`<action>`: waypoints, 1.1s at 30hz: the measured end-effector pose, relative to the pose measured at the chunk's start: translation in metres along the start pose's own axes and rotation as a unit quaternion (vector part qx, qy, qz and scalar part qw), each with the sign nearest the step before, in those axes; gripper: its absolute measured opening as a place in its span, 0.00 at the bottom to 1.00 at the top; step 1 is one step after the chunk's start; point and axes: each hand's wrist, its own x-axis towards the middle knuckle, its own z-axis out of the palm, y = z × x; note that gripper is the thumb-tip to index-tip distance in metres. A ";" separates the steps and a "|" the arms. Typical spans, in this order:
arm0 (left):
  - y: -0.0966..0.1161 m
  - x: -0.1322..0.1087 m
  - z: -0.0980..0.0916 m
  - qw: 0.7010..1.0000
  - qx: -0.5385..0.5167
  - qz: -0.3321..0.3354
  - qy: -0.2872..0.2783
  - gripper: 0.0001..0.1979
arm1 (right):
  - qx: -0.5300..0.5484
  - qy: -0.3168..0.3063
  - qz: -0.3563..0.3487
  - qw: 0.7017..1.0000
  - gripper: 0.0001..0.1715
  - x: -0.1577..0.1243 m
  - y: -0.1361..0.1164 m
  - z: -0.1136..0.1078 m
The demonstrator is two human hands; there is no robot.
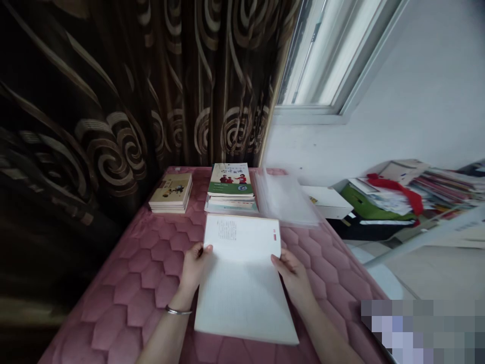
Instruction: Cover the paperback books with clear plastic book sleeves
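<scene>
A white book (pixel 244 278) lies flat on a pink quilted table cover (pixel 144 283) in front of me. My left hand (pixel 195 268) grips its left edge, thumb over the page; a metal bangle circles that wrist. My right hand (pixel 293 273) pinches the right edge of the book. Beyond it lies a stack of books topped by a green-covered one (pixel 231 184). A beige stack of books (pixel 171 192) sits further left. Clear plastic sleeves (pixel 284 197) lie to the right of the green stack.
A dark patterned curtain (pixel 132 91) hangs behind and left of the table. A window (pixel 326 55) and a white wall are at the right. Below it sit a white box (pixel 328 202) and a pile of papers and books (pixel 409 194).
</scene>
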 end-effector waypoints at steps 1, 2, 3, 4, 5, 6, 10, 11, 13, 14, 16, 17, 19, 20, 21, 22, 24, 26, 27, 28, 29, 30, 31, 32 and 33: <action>0.000 0.000 0.000 1.000 -0.002 0.001 -0.004 0.21 | 0.007 0.001 0.000 1.000 0.22 0.000 0.001 -0.001; 0.001 -0.001 -0.001 1.000 -0.008 -0.001 -0.011 0.21 | 0.011 0.002 0.001 1.000 0.22 0.000 0.002 -0.001; 0.002 -0.001 -0.001 1.000 -0.016 -0.006 -0.018 0.21 | 0.014 0.003 0.002 1.000 0.21 0.001 0.004 -0.002; 0.003 -0.002 -0.001 0.999 -0.027 -0.012 -0.025 0.21 | 0.014 0.004 0.004 1.000 0.21 0.001 0.006 -0.003; 0.004 -0.003 -0.002 0.999 -0.040 -0.019 -0.028 0.21 | 0.012 0.006 0.004 1.000 0.21 0.002 0.008 -0.004; 0.006 -0.003 -0.002 0.998 -0.054 -0.028 -0.028 0.21 | 0.008 0.007 0.003 1.000 0.20 0.003 0.009 -0.005; 0.010 -0.005 0.000 0.992 -0.110 -0.063 -0.012 0.21 | -0.003 0.012 0.010 1.000 0.22 0.004 0.013 -0.006; 0.010 -0.005 0.000 0.991 -0.118 -0.067 -0.010 0.21 | -0.003 0.012 0.015 1.000 0.23 0.004 0.013 -0.006; 0.009 -0.004 0.000 0.990 -0.122 -0.070 -0.006 0.21 | -0.003 0.010 0.018 1.000 0.24 0.003 0.011 -0.005; 0.009 -0.004 0.000 0.990 -0.120 -0.070 -0.003 0.22 | -0.004 0.010 0.018 1.000 0.24 0.003 0.010 -0.004; 0.010 -0.004 0.000 0.991 -0.115 -0.069 -0.002 0.22 | -0.013 0.012 0.014 1.000 0.23 0.002 0.008 -0.003; 0.010 -0.004 0.000 0.991 -0.115 -0.067 -0.003 0.23 | -0.019 0.013 0.013 1.000 0.23 0.001 0.007 -0.003; 0.011 -0.005 0.000 0.991 -0.121 -0.064 -0.008 0.23 | -0.031 0.016 0.009 0.999 0.23 0.000 0.006 -0.002; 0.012 -0.005 0.000 0.990 -0.127 -0.064 -0.011 0.23 | -0.034 0.017 0.006 0.999 0.23 0.000 0.006 -0.002; 0.012 -0.005 0.001 0.989 -0.134 -0.065 -0.012 0.23 | -0.035 0.017 0.004 0.999 0.23 0.000 0.006 -0.002; 0.011 -0.005 0.001 0.988 -0.142 -0.066 -0.010 0.23 | -0.034 0.017 0.004 0.999 0.23 0.000 0.006 -0.002; 0.010 -0.004 0.002 0.985 -0.156 -0.071 0.001 0.22 | -0.028 0.016 0.008 0.999 0.23 0.000 0.005 -0.002; 0.008 -0.003 0.003 0.983 -0.169 -0.074 0.014 0.22 | -0.021 0.016 0.012 1.000 0.22 -0.001 0.006 -0.002; 0.008 -0.003 0.003 0.982 -0.174 -0.073 0.017 0.21 | -0.018 0.017 0.013 1.000 0.22 -0.001 0.006 -0.002; 0.007 -0.003 0.003 0.981 -0.178 -0.072 0.016 0.21 | -0.015 0.016 0.015 1.000 0.22 -0.001 0.007 -0.003; 0.007 -0.003 0.003 0.981 -0.179 -0.072 0.011 0.21 | -0.011 0.015 0.019 1.000 0.22 0.000 0.008 -0.004; 0.007 -0.003 0.004 0.982 -0.177 -0.069 0.006 0.21 | -0.006 0.012 0.023 1.000 0.22 0.000 0.009 -0.005; 0.007 -0.003 0.004 0.983 -0.171 -0.065 0.003 0.21 | -0.001 0.008 0.027 1.000 0.22 0.000 0.010 -0.006; 0.007 -0.003 0.004 0.985 -0.164 -0.060 0.002 0.21 | 0.001 0.005 0.030 1.000 0.22 0.001 0.011 -0.006; 0.007 -0.004 0.005 0.986 -0.156 -0.055 0.004 0.22 | -0.002 0.002 0.032 0.999 0.22 0.001 0.012 -0.007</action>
